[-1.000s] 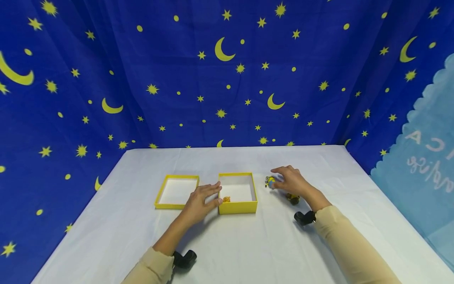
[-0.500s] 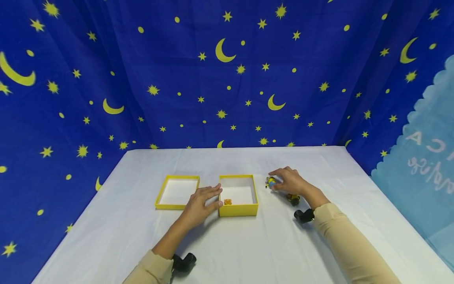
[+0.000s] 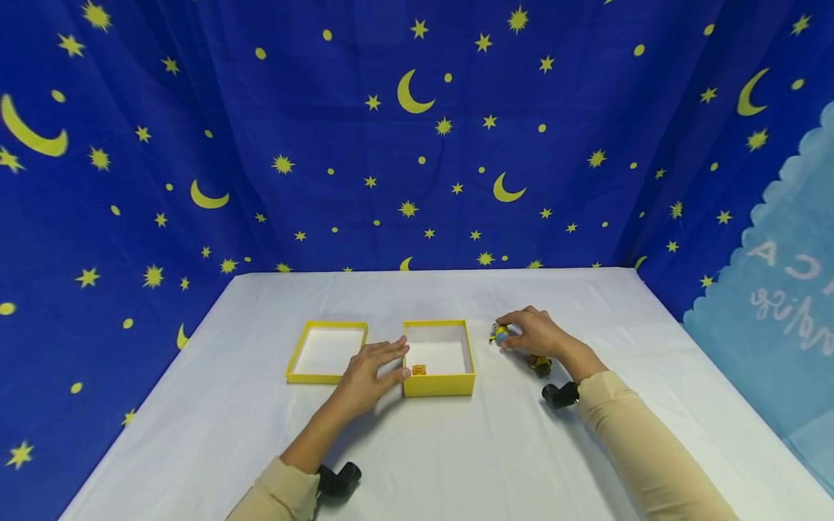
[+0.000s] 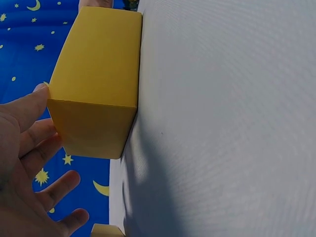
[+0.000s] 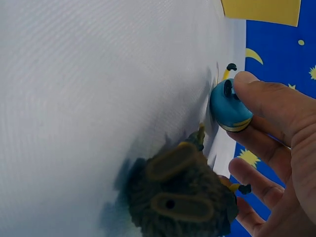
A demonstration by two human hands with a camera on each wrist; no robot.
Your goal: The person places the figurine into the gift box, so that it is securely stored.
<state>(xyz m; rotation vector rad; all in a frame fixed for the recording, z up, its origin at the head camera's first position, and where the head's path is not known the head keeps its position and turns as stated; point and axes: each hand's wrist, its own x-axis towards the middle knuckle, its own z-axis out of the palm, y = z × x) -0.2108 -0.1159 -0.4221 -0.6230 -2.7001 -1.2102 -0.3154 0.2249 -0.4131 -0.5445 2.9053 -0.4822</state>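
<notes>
My right hand (image 3: 537, 334) pinches a small yellow-and-blue Minion figure (image 3: 499, 335) between thumb and fingers. In the right wrist view the figure's blue lower body (image 5: 228, 108) lies on its side at the cloth. Below that hand lies a second figure (image 3: 539, 366), yellow and dark, with a shaggy lower part and two soles (image 5: 173, 163) facing the camera. My left hand (image 3: 365, 375) rests its fairly straight fingers and thumb against the left side of an uncovered yellow box (image 3: 438, 385). Inside the box, near its front left corner, sits a small orange object (image 3: 419, 370), its kind unclear.
A shallow yellow lid (image 3: 313, 378) with a white inside lies left of the box, partly behind my left hand. White cloth (image 3: 456, 463) covers the table. A blue curtain (image 3: 365, 137) with moons and stars hangs behind and at the sides.
The right thumb and fingers have closed slightly on the Minion figure, which has shifted a little. The orange object in the box looks turned since a second ago. The left hand stays by the box.
</notes>
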